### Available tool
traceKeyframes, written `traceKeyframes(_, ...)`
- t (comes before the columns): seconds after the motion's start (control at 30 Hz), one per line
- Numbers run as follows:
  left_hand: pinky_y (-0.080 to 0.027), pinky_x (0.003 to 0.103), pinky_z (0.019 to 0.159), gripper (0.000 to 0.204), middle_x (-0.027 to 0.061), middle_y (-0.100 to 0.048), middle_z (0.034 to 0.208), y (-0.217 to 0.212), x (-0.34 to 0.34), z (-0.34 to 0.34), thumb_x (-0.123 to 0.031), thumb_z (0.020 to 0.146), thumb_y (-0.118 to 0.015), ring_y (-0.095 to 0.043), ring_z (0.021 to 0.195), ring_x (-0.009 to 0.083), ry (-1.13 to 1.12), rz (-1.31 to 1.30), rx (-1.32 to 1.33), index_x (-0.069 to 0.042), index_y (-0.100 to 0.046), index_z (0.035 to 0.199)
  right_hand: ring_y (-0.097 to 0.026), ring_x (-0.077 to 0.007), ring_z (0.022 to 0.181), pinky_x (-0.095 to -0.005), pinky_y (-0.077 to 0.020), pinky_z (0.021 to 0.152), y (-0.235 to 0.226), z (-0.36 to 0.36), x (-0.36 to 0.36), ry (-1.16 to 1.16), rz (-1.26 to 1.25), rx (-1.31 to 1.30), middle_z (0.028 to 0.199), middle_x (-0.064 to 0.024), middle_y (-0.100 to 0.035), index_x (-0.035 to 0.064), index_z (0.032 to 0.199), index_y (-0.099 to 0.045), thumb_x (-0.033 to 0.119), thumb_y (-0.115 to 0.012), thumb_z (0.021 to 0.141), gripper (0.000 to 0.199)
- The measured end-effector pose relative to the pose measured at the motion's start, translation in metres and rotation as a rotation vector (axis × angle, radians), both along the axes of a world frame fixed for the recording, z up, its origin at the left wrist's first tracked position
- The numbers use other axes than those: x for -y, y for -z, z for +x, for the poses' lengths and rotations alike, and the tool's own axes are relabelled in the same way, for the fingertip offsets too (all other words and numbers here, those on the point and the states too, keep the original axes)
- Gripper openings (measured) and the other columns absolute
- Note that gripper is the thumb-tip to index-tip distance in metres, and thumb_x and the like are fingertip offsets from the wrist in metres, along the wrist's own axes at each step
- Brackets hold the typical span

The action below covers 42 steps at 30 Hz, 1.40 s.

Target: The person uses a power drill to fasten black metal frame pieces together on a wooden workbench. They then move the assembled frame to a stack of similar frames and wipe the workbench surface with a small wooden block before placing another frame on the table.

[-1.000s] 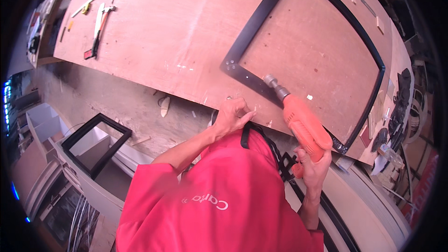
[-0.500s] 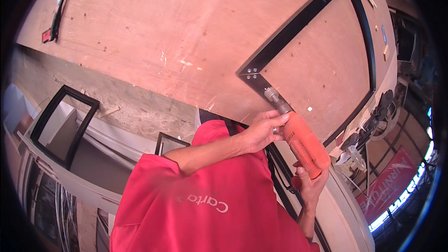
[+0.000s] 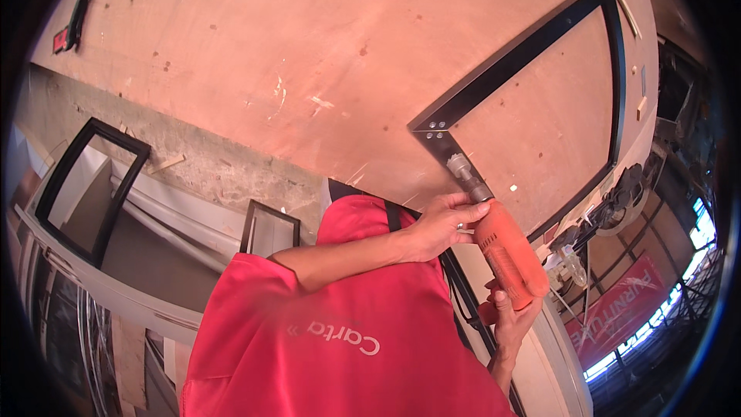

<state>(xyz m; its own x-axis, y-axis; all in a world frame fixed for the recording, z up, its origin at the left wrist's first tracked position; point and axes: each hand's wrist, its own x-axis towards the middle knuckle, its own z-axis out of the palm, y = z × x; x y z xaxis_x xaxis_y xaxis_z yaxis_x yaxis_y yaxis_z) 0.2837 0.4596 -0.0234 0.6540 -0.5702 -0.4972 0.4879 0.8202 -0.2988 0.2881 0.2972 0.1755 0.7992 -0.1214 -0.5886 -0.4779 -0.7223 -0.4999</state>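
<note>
An orange power drill (image 3: 511, 251) is held in both my hands over the near side of a black frame (image 3: 494, 69). My left hand (image 3: 446, 225), wearing a ring, grips the drill's front end just behind the chuck. At the rear of the body, my right hand (image 3: 511, 320) is wrapped round the handle, which is partly hidden. A wide metal cutter bit (image 3: 459, 164) points at the frame's near bar; I cannot tell whether it touches. Round metal fasteners (image 3: 437, 130) show at the frame's near left corner.
The wooden tabletop (image 3: 309, 31) carries a long tool with a red end (image 3: 65, 37) at far left. Another black frame (image 3: 93, 185) and a smaller frame (image 3: 270, 224) stand below the table's left edge. Dark tools (image 3: 617, 193) clutter the right edge.
The view has shifted slightly, so the frame and drill appear a little further right and lower. Both hands keep the same grip on the drill.
</note>
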Motion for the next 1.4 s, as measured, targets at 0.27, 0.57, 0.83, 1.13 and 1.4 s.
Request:
traceKeyframes(0.27,-0.063,0.043,0.101,0.038,0.0083,-0.069,0.129,0.0,0.001,0.003,-0.031,0.109,-0.07,-0.07,0.12,0.0194,0.002,0.025,0.023,-0.005,-0.066,0.136,-0.073,-0.0208,0.082,-0.0318,-0.0587,0.068,-0.005,0.007,-0.013,0.033,-0.039,0.007,0.105,-0.0169,-0.075,-0.0034,0.14,-0.05,0.046,-0.088,0.091,0.079)
traceKeyframes(0.57,-0.065,0.041,0.098,0.043,0.0093,-0.072,0.129,0.001,0.01,0.005,-0.035,0.105,-0.074,-0.07,0.121,0.0191,-0.04,0.087,0.079,-0.004,-0.066,0.134,-0.072,-0.0213,0.078,-0.0324,-0.0588,0.067,-0.001,0.017,-0.008,0.005,-0.081,-0.012,0.102,-0.0189,-0.074,-0.0023,0.142,-0.045,0.048,-0.085,0.094,0.08)
traceKeyframes(0.83,-0.064,0.038,0.092,0.042,0.0106,-0.068,0.129,-0.002,-0.016,-0.007,-0.031,0.105,-0.075,-0.069,0.116,0.0163,0.058,0.174,0.093,-0.003,-0.064,0.134,-0.073,-0.0217,0.088,-0.0338,-0.0596,0.08,-0.022,0.025,-0.043,-0.045,-0.226,-0.08,0.104,-0.0165,-0.074,-0.0017,0.144,-0.044,0.027,-0.089,0.093,0.074)
traceKeyframes(1.13,-0.051,0.04,0.084,0.048,0.0061,-0.065,0.108,-0.09,-0.041,0.029,-0.032,0.077,-0.091,-0.066,0.096,0.0276,-0.449,1.424,1.017,-0.009,-0.066,0.11,-0.074,-0.0414,0.11,-0.0468,-0.0598,0.089,-0.028,0.035,-0.065,-0.325,-0.15,-0.065,0.13,-0.0219,-0.067,0.0,0.141,-0.053,0.009,-0.084,0.086,0.064)
traceKeyframes(1.4,-0.056,0.039,0.072,0.037,0.0077,-0.071,0.11,-0.099,-0.009,0.054,-0.036,0.082,-0.085,-0.071,0.095,0.0299,-0.343,1.538,1.218,-0.007,-0.076,0.102,-0.073,-0.0431,0.105,-0.0495,-0.0614,0.081,-0.02,0.053,-0.013,-0.747,0.075,-0.012,0.122,-0.0203,-0.069,0.0027,0.123,-0.067,0.005,-0.081,0.078,0.048)
